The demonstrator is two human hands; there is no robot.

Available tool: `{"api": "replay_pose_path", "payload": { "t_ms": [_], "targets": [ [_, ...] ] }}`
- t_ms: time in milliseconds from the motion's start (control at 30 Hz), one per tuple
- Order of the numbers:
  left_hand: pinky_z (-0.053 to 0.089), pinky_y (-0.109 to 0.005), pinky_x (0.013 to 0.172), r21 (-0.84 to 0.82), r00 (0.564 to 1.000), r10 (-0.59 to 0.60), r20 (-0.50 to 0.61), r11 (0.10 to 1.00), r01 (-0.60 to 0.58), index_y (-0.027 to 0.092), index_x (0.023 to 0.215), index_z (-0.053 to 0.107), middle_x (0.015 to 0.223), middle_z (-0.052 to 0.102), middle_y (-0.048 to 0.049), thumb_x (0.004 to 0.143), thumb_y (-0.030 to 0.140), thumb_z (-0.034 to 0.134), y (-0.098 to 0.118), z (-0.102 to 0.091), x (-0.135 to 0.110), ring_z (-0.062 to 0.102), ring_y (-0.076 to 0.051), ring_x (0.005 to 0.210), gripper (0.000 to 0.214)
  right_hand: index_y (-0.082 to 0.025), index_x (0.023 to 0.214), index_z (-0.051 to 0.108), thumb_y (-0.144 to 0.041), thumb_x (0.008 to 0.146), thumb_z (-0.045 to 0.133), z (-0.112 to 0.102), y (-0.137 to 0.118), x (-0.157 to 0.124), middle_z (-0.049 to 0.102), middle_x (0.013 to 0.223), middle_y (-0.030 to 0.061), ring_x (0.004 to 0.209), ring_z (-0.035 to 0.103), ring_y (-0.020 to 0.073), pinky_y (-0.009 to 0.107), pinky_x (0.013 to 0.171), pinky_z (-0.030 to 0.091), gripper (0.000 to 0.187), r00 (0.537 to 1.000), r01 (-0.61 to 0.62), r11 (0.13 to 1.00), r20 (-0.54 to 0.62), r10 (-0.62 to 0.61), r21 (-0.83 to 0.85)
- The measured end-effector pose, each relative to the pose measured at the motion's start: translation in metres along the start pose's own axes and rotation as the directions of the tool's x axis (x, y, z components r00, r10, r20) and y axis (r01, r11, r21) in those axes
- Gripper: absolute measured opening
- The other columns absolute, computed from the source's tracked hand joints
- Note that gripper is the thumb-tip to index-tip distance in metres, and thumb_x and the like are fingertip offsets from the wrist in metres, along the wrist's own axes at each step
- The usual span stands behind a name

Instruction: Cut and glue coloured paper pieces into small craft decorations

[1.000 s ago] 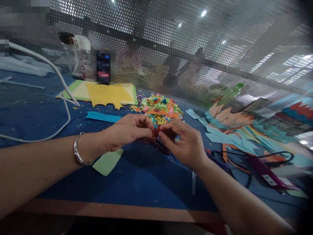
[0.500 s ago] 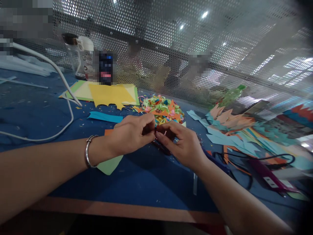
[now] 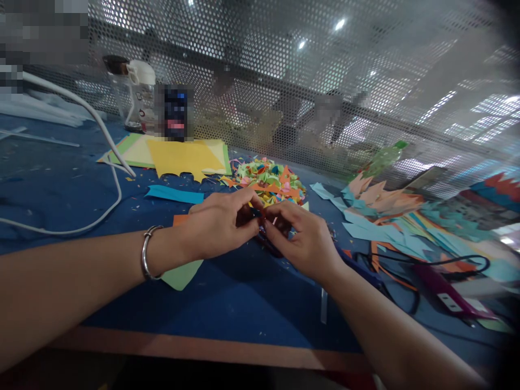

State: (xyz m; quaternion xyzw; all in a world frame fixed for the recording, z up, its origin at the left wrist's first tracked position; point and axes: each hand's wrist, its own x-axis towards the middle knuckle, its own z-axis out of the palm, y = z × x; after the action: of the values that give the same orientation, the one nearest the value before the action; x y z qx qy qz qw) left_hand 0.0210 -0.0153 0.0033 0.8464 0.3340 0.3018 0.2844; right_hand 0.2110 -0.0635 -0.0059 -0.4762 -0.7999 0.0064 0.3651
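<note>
My left hand point(image 3: 225, 219), with a silver bangle at its wrist, is closed in a pinch over the middle of the blue table. Facing it, my right hand point(image 3: 303, 235) is closed too, its thumb and forefinger almost touching the left fingertips. Something small and dark shows between the fingers, too hidden to name. Just beyond the hands lies a heap of colourful paper scraps point(image 3: 264, 176). An orange paper piece point(image 3: 180, 219) and a light green paper piece point(image 3: 182, 275) stick out from under my left hand and wrist. A blue paper strip point(image 3: 174, 194) lies farther left.
Stacked paper sheets point(image 3: 184, 157) lie at the back left, near a clear bottle point(image 3: 144, 103) and a phone point(image 3: 176, 111). A white cable point(image 3: 89, 108) crosses the left side. Zigzag-cut paper strips point(image 3: 377, 200) and a purple device point(image 3: 447, 292) with a black cord lie right.
The fingertips of both hands have shifted very slightly, with the left fingers a little more apart. Everything on the table stays in place.
</note>
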Motion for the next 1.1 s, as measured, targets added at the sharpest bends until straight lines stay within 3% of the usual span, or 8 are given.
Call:
{"api": "replay_pose_path", "payload": {
  "t_ms": [133, 533, 700, 900, 1100],
  "targets": [
    [0.048, -0.026, 0.065, 0.020, 0.998, 0.059, -0.009, 0.998, -0.059, 0.023, 0.098, 0.065, 0.079, 0.072, -0.0017, 0.082, 0.028, 0.059, -0.005, 0.003, 0.002, 0.066, -0.018, 0.074, 0.017, -0.018, 0.088, 0.061, -0.015, 0.086, 0.055, 0.002, 0.001, 0.000, 0.061, 0.075, 0.0007, 0.062, 0.055, 0.0123, 0.025, 0.060, 0.045, 0.007, 0.999, -0.021, 1.000, 0.035, 0.022, -0.008],
    [0.053, -0.029, 0.071, 0.038, 0.998, 0.058, -0.031, 0.998, -0.057, 0.021, 0.102, 0.063, 0.087, 0.074, -0.0021, 0.085, 0.031, 0.056, -0.006, 0.005, 0.004, 0.069, -0.018, 0.081, 0.021, -0.019, 0.088, 0.062, -0.020, 0.084, 0.056, 0.005, 0.000, -0.001, 0.057, 0.066, -0.0019, 0.056, 0.051, 0.0113, 0.024, 0.055, 0.042, 0.008, 0.981, -0.192, 0.978, 0.024, 0.190, 0.079],
    [0.054, -0.030, 0.074, -0.003, 0.999, 0.047, -0.019, 0.999, -0.048, 0.019, 0.105, 0.063, 0.091, 0.075, -0.0046, 0.086, 0.031, 0.056, -0.006, 0.004, 0.005, 0.070, -0.019, 0.084, 0.023, -0.018, 0.089, 0.063, -0.023, 0.085, 0.056, 0.005, 0.000, -0.001, 0.056, 0.064, -0.0034, 0.051, 0.049, 0.0098, 0.023, 0.051, 0.041, 0.009, 0.970, -0.241, 0.960, 0.009, 0.243, 0.143],
    [0.055, -0.031, 0.077, -0.100, 0.999, 0.048, 0.020, 0.994, -0.046, 0.020, 0.109, 0.061, 0.092, 0.075, -0.0037, 0.086, 0.031, 0.058, -0.007, 0.003, 0.004, 0.070, -0.018, 0.086, 0.025, -0.019, 0.091, 0.065, -0.026, 0.085, 0.057, 0.006, -0.002, -0.002, 0.065, 0.075, 0.0000, 0.058, 0.056, 0.0112, 0.023, 0.056, 0.045, 0.012, 0.953, -0.296, 0.931, -0.007, 0.304, 0.212],
    [0.054, -0.030, 0.074, -0.167, 0.998, 0.053, 0.022, 0.985, -0.049, 0.021, 0.113, 0.059, 0.092, 0.074, -0.0036, 0.085, 0.033, 0.062, -0.013, 0.004, 0.005, 0.070, -0.018, 0.087, 0.031, -0.019, 0.092, 0.065, -0.025, 0.083, 0.059, 0.005, -0.002, -0.002, 0.066, 0.074, -0.0004, 0.061, 0.058, 0.0122, 0.024, 0.059, 0.047, 0.012, 0.948, -0.303, 0.922, -0.018, 0.316, 0.243]
  ]
}}
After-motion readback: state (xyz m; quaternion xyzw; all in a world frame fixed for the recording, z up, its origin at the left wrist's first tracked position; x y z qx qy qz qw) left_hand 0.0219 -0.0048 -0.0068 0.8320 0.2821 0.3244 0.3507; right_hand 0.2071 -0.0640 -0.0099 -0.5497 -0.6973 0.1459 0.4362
